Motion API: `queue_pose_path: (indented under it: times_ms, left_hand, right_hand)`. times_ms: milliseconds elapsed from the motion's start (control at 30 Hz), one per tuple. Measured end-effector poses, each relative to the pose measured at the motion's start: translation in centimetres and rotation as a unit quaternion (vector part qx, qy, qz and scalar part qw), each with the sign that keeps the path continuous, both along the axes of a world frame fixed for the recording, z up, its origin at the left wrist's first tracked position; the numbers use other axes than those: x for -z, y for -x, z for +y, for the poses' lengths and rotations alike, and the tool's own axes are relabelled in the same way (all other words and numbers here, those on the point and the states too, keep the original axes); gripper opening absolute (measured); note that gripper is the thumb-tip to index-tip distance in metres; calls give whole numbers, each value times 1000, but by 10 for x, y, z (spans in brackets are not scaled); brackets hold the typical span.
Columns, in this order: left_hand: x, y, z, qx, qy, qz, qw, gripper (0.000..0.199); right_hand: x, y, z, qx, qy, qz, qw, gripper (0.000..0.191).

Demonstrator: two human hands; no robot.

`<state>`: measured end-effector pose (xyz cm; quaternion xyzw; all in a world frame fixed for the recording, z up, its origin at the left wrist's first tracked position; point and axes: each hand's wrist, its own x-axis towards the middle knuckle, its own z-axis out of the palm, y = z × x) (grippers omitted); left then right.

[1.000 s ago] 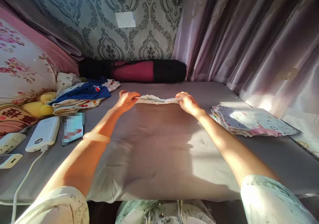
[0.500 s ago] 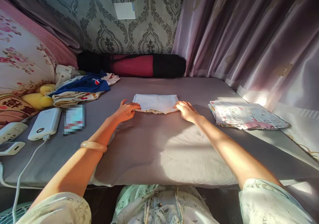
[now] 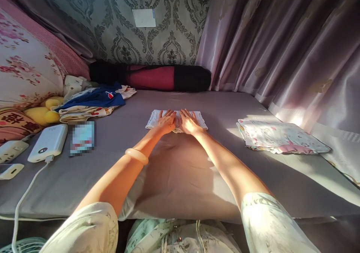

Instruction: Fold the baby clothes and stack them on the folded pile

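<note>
A folded white cloth [image 3: 153,120] lies flat on the grey bed sheet [image 3: 180,163], in front of me. My left hand [image 3: 167,122] rests palm down on its middle, fingers stretched forward. Beside it, my right hand [image 3: 189,121] presses flat on the same cloth, its fingers also extended. The two hands are close together, and they hide the cloth's centre. Only its left and right ends and bits of its near edge show. What kind of garment or cloth it is I cannot tell.
To the right lies a folded stack of printed cloth [image 3: 281,134]. At the left are a heap of clothes [image 3: 92,99], a white power bank [image 3: 48,143] with a cable, and a blurred packet [image 3: 82,136]. A black and red roll [image 3: 152,77] lies along the wall.
Both hands have let go of the cloth's two near corners and moved inward onto its middle, where they now lie flat. The view has shifted slightly.
</note>
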<state>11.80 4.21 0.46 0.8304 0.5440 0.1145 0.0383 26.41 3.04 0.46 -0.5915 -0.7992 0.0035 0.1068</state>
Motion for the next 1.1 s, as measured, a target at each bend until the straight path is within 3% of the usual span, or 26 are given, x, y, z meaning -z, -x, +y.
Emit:
queue_pose_path:
  times_ms: [200, 400, 533, 767, 967, 1100]
  left_hand:
    - [14, -3, 18, 5, 35, 30, 999, 53]
    - [28, 3, 21, -5, 36, 18, 999, 53]
    - [27, 7, 19, -27, 47, 25, 998, 56]
    - [31, 23, 28, -80, 56, 21, 995, 73]
    - [25, 40, 30, -91, 50, 41, 994, 69]
    - [23, 53, 31, -91, 77, 43, 992, 68]
  right_hand:
    - [12, 8, 17, 5, 69, -1, 998, 57]
    - [24, 6, 18, -1, 15, 17, 1000, 54]
    - [25, 4, 19, 9, 32, 30, 999, 54]
    - [24, -10, 25, 82, 52, 41, 994, 54]
    - [21, -40, 18, 107, 71, -20, 991, 58]
    - [23, -54, 15, 96, 74, -8, 993, 59]
